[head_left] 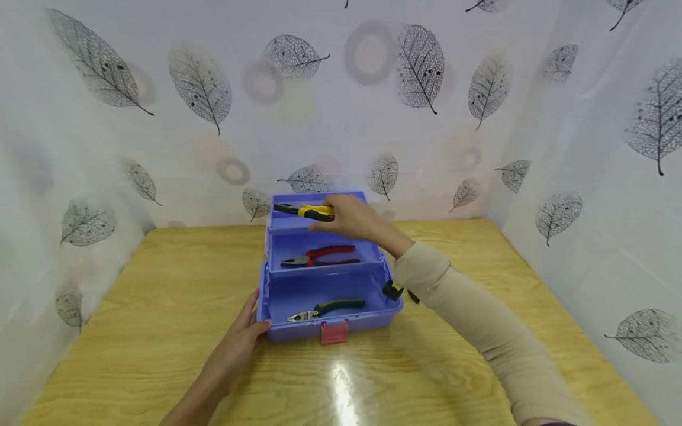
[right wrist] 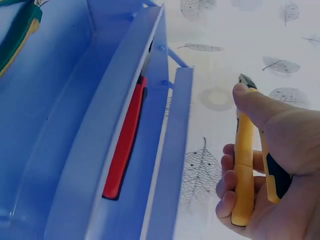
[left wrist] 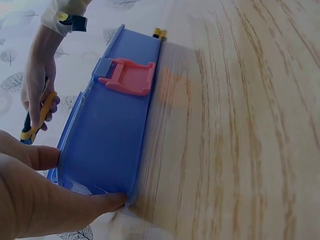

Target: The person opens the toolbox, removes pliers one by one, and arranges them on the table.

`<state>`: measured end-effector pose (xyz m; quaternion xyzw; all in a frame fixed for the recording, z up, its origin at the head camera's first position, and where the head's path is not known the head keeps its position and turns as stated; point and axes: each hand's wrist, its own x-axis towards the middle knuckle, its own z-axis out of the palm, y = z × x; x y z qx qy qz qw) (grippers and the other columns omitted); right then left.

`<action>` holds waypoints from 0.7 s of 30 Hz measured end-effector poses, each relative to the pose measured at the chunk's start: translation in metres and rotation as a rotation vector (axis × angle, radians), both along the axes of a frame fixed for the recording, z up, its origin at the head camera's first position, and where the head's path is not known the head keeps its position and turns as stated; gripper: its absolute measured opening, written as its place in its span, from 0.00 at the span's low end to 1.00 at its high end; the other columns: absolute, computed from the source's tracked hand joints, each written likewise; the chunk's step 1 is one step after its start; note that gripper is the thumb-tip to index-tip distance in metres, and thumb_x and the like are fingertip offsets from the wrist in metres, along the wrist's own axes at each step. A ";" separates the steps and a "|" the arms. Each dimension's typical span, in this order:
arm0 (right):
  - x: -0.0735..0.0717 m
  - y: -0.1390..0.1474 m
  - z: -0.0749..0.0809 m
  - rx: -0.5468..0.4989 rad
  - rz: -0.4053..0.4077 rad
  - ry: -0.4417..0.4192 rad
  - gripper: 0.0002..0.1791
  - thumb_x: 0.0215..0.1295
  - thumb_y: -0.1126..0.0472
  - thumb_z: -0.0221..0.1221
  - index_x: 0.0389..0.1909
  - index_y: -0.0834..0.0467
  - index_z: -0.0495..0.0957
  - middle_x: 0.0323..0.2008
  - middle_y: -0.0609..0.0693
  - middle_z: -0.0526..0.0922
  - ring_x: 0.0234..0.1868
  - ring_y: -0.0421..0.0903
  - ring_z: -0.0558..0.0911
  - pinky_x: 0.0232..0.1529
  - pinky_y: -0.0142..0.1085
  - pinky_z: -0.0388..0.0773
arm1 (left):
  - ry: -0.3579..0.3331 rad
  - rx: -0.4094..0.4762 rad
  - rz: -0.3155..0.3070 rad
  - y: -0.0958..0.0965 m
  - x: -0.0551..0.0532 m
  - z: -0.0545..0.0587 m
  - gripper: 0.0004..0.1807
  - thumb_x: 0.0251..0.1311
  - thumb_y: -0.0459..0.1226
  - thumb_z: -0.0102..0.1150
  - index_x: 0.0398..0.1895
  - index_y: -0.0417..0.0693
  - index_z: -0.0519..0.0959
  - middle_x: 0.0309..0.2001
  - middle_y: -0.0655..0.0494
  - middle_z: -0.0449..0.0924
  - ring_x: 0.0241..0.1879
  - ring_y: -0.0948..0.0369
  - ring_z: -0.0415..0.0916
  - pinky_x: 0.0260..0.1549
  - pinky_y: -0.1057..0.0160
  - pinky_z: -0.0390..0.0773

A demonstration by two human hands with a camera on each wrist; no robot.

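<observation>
A blue-purple toolbox (head_left: 319, 333) stands unfolded on the table, its tiers stepping up toward the back. My left hand (head_left: 242, 340) grips its front left corner, thumb on the front rim; the left wrist view shows thumb and finger on that end. Above the top tray (head_left: 288, 223), my right hand (head_left: 354, 218) holds yellow-and-black pliers (head_left: 317, 213), jaws pointing left. In the right wrist view the fingers wrap round the yellow handles. Red-and-black pliers (head_left: 319, 258) lie in the middle tray. Green-handled pliers (head_left: 341, 305) lie in the bottom compartment.
A pink latch (head_left: 334, 333) hangs at the box's front. Yellow tool ends (left wrist: 160, 33) show on the table past the box's right end. A black-and-yellow object (head_left: 393, 290) is beside the right sleeve. Behind the wooden table (head_left: 176, 284) hangs a leaf-patterned curtain (head_left: 341, 130).
</observation>
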<state>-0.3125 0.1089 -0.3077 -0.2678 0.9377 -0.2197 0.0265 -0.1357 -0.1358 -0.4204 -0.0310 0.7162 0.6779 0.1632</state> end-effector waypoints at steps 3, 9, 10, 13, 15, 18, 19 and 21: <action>0.007 0.010 0.004 -0.021 0.005 -0.008 0.21 0.66 0.46 0.69 0.44 0.59 0.79 0.32 0.51 0.81 0.24 0.44 0.72 0.25 0.34 0.69 | 0.003 0.002 0.002 0.000 -0.001 0.000 0.42 0.77 0.32 0.40 0.85 0.55 0.32 0.83 0.40 0.36 0.80 0.43 0.39 0.76 0.42 0.49; 0.018 0.042 0.008 -0.081 -0.048 -0.054 0.28 0.67 0.46 0.68 0.60 0.60 0.79 0.49 0.55 0.84 0.37 0.48 0.81 0.39 0.41 0.80 | 0.007 0.012 -0.004 0.001 -0.003 0.000 0.42 0.77 0.31 0.40 0.85 0.54 0.32 0.82 0.39 0.36 0.80 0.42 0.39 0.77 0.42 0.47; 0.019 0.047 0.008 -0.084 -0.054 -0.054 0.30 0.67 0.45 0.67 0.62 0.61 0.78 0.51 0.56 0.83 0.41 0.49 0.81 0.42 0.43 0.80 | 0.008 0.015 -0.005 0.001 -0.003 0.000 0.42 0.77 0.31 0.40 0.85 0.54 0.32 0.82 0.38 0.36 0.80 0.43 0.39 0.77 0.42 0.47; 0.025 0.062 0.009 -0.104 -0.081 -0.060 0.34 0.69 0.43 0.66 0.66 0.62 0.75 0.54 0.58 0.82 0.44 0.53 0.80 0.45 0.48 0.80 | 0.011 0.028 -0.009 0.000 -0.003 -0.001 0.42 0.77 0.31 0.40 0.85 0.54 0.31 0.82 0.37 0.36 0.80 0.42 0.39 0.77 0.42 0.46; 0.030 0.073 0.009 -0.122 -0.122 -0.066 0.34 0.70 0.44 0.65 0.68 0.63 0.73 0.55 0.59 0.81 0.44 0.54 0.79 0.45 0.47 0.79 | 0.015 0.035 -0.010 0.000 -0.003 -0.001 0.42 0.77 0.30 0.40 0.85 0.54 0.31 0.82 0.37 0.36 0.80 0.42 0.40 0.77 0.41 0.45; 0.039 0.091 0.009 -0.156 -0.198 -0.096 0.33 0.74 0.46 0.61 0.69 0.63 0.71 0.51 0.59 0.80 0.39 0.53 0.77 0.39 0.45 0.77 | 0.012 0.036 -0.009 -0.001 -0.002 -0.001 0.42 0.76 0.30 0.40 0.85 0.54 0.31 0.82 0.37 0.36 0.80 0.42 0.40 0.77 0.41 0.44; 0.042 0.098 0.009 -0.171 -0.219 -0.104 0.32 0.75 0.46 0.60 0.69 0.64 0.70 0.49 0.59 0.80 0.37 0.52 0.77 0.37 0.43 0.76 | 0.007 0.034 -0.007 -0.001 -0.002 -0.001 0.42 0.76 0.30 0.40 0.85 0.54 0.31 0.82 0.38 0.36 0.80 0.42 0.40 0.77 0.41 0.44; 0.047 0.112 0.007 -0.204 -0.250 -0.125 0.30 0.77 0.48 0.57 0.69 0.64 0.69 0.42 0.59 0.78 0.30 0.50 0.73 0.30 0.40 0.72 | -0.001 0.031 -0.004 -0.001 -0.002 -0.001 0.42 0.77 0.31 0.40 0.85 0.55 0.31 0.83 0.40 0.36 0.80 0.43 0.39 0.77 0.41 0.44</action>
